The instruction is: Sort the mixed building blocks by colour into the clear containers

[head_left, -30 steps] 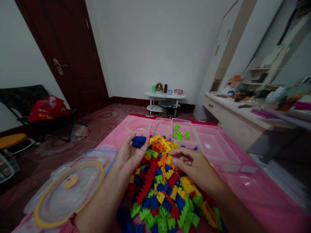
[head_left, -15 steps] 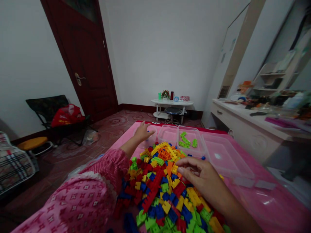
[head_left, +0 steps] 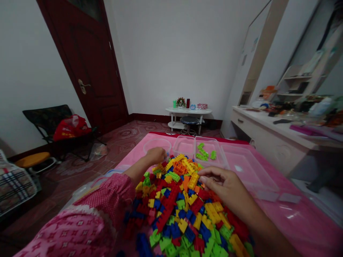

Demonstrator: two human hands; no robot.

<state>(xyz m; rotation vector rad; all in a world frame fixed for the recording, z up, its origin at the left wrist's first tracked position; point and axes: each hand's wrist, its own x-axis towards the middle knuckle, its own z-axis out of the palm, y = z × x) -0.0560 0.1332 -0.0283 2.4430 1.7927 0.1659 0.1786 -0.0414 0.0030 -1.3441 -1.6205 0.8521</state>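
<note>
A heap of plastic building bricks in red, yellow, blue, green and orange covers the pink table. My left hand lies at the heap's far left edge, just in front of a round clear tub. Its fingers are curled under, and whatever they hold is hidden. My right hand rests on top of the heap, its fingers bent together with the tips beside a yellow brick. Several green bricks sit in a clear square tub.
Another clear tub stands between the round tub and the tub with green bricks. A large clear tray is at the right, and a clear lid at the left under my sleeve. Behind are a door, a chair, a small white table and a dresser.
My left hand, which held a blue brick a second ago, reached out over the round tub and has drawn back to the heap's edge, curled. My right hand has stayed on the heap.
</note>
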